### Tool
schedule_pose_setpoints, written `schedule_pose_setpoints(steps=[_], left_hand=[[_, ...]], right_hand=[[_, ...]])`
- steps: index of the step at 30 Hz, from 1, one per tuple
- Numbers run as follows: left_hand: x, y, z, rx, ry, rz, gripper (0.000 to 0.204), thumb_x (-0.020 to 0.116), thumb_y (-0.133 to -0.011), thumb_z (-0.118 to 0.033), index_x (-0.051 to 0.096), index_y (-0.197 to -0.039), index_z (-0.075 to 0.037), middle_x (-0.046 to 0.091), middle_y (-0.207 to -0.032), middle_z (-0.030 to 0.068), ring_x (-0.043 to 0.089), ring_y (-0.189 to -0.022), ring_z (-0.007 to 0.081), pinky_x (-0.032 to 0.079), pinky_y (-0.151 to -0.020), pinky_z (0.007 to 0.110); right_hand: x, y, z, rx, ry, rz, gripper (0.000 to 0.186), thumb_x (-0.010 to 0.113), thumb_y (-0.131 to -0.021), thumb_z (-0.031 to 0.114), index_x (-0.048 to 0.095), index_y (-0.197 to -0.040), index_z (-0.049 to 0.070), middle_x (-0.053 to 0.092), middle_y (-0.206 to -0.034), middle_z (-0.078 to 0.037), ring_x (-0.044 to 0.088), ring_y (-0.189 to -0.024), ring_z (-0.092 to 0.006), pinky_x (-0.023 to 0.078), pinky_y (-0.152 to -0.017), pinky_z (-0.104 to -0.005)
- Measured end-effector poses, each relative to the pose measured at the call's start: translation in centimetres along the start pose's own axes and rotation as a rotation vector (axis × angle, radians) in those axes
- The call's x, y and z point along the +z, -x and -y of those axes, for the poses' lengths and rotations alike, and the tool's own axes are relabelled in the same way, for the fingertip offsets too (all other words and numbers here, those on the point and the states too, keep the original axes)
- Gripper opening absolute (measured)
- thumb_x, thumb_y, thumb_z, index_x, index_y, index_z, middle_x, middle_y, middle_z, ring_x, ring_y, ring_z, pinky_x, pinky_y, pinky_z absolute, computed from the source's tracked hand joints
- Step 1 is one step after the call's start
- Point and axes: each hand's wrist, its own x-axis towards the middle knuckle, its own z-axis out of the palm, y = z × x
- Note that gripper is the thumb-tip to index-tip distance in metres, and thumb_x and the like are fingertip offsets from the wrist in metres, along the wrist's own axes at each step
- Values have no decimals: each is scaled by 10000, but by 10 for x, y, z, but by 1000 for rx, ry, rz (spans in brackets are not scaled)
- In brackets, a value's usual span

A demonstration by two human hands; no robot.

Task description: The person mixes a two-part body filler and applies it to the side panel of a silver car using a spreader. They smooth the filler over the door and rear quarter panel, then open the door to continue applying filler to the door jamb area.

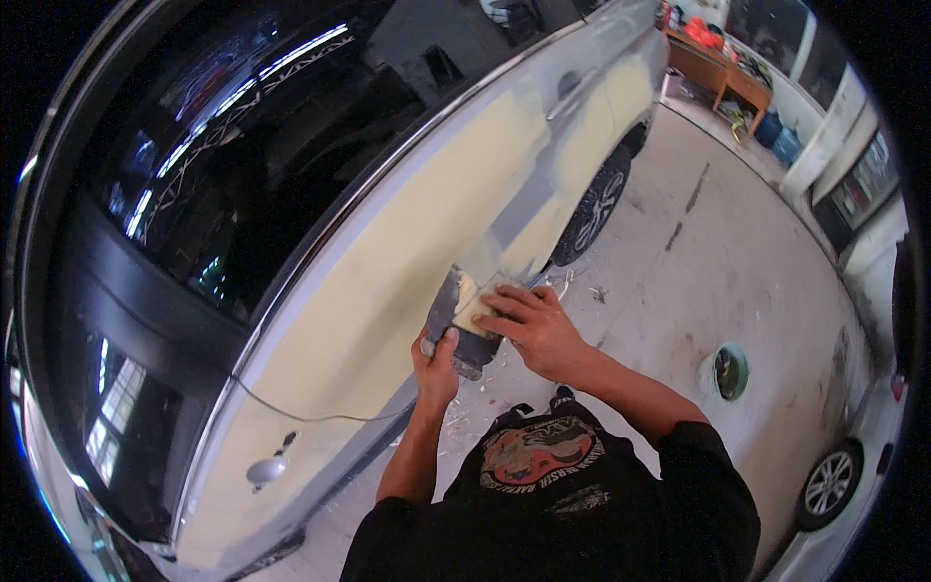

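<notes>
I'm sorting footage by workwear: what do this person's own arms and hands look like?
The left hand and right hand are gloveless. The forearms are uncovered, with no watch or bracelet visible, below short, plain black sleeves.

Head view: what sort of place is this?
Likely a car body repair shop: a cream-patched car, a dark board bearing cream paste in the left hand, and another car nearby.

Two hands (pixel 439 372) (pixel 543 330), one board (pixel 473 346), one scraper (pixel 469 315)
</notes>
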Motion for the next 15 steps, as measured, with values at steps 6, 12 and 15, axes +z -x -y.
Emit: schedule_pose_setpoints(steps=[6, 12, 15], left_hand=[[4, -49, -51, 287, 200, -308, 403, 605, -864, -198, 476, -1181, 16, 553, -1111, 102, 527, -997, 202, 423, -909, 364], [-45, -134, -122, 543, 142, -260, 424, 618, -804, -164, 524, -1186, -5, 539, -1177, 126, 543, -1018, 272, 478, -851, 435], [-47, -163, -124, 599, 87, -343, 430, 618, -808, -212, 536, -1161, 18, 570, -1140, 157, 574, -974, 331, 477, -847, 481]], right_hand=[[41, 29, -64, 366, -823, 77, 380, 533, -856, 62, 533, -1231, 120, 589, -1174, -113, 549, -1072, -287, 426, -897, -379], [116, 35, -229, 852, -761, -539, 390, 440, -914, 54, 482, -1296, 117, 621, -1076, -109, 565, -968, -187, 434, -829, -275], [134, 5, -274, 902, -677, -567, 415, 438, -899, 24, 475, -1299, 125, 585, -1149, -154, 557, -1042, -267, 425, -887, -304]])
